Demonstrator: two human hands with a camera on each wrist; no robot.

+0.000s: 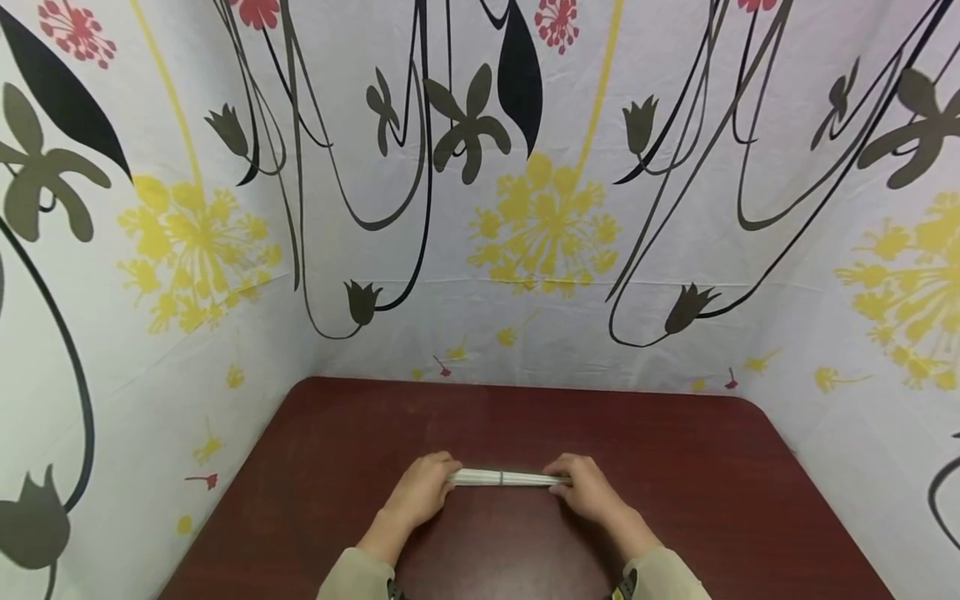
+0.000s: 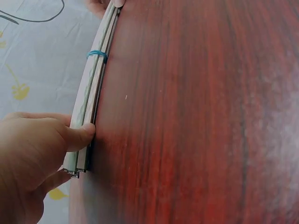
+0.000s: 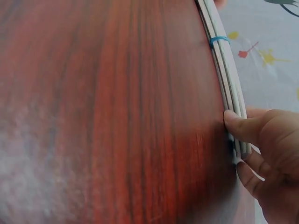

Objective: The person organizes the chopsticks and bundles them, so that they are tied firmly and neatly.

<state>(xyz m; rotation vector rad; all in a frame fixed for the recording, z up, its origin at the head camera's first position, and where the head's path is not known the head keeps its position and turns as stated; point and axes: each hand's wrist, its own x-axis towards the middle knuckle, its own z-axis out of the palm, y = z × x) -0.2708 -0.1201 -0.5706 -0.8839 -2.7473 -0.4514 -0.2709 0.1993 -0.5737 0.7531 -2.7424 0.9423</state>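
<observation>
A slim bundle of long pale strips (image 1: 476,477) lies crosswise over the table, a thin blue band (image 2: 97,53) round its middle. My left hand (image 1: 420,490) grips its left end, thumb on the near side; in the left wrist view the strips' ends poke out past that hand, with small dark bits at the tip. At the other end my right hand (image 1: 591,492) pinches the strips between thumb and fingers. In the right wrist view the thumb (image 3: 240,125) presses the near side, and fingers curl round behind and below the end.
The table (image 1: 495,550) has a dark red wood-grain top with rounded far corners. Pale cloth (image 1: 450,250) printed with yellow, grey and red flowers hangs behind it and along both sides.
</observation>
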